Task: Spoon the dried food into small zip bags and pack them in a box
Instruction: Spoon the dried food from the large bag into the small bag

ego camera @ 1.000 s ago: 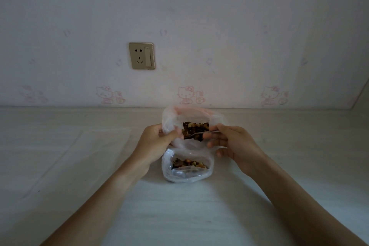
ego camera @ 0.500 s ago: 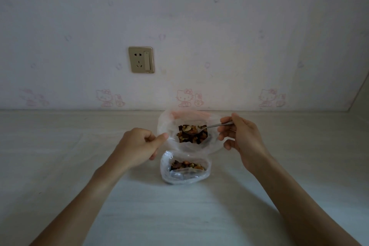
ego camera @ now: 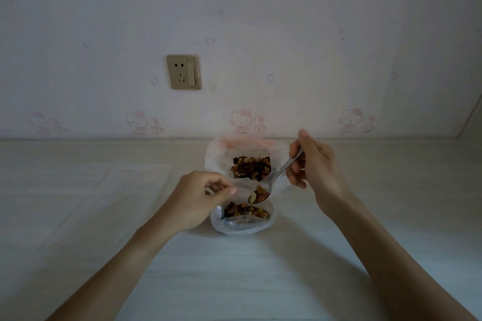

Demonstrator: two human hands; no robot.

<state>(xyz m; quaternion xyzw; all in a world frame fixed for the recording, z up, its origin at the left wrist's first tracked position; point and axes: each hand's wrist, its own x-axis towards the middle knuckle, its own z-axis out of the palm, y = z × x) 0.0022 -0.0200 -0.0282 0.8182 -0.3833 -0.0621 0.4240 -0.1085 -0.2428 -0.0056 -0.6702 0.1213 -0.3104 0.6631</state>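
A large clear plastic bag [ego camera: 221, 159] with brown dried food [ego camera: 251, 167] stands near the wall. In front of it sits a small zip bag [ego camera: 243, 224], partly filled with the same food. My right hand [ego camera: 315, 164] grips a metal spoon [ego camera: 280, 173]; its bowl, loaded with dried food, hangs just above the small bag's mouth. My left hand [ego camera: 198, 198] pinches the small bag's upper left rim between thumb and fingers, holding the mouth apart.
Both bags stand on a pale wooden table [ego camera: 104, 216] against a wall with cartoon-cat wallpaper. A beige wall socket [ego camera: 184, 71] is mounted up and left of the bags. No box is in view.
The spoon came out of the large bag loaded and moved down toward me over the small bag. My left hand left the large bag's rim and now pinches the small bag.
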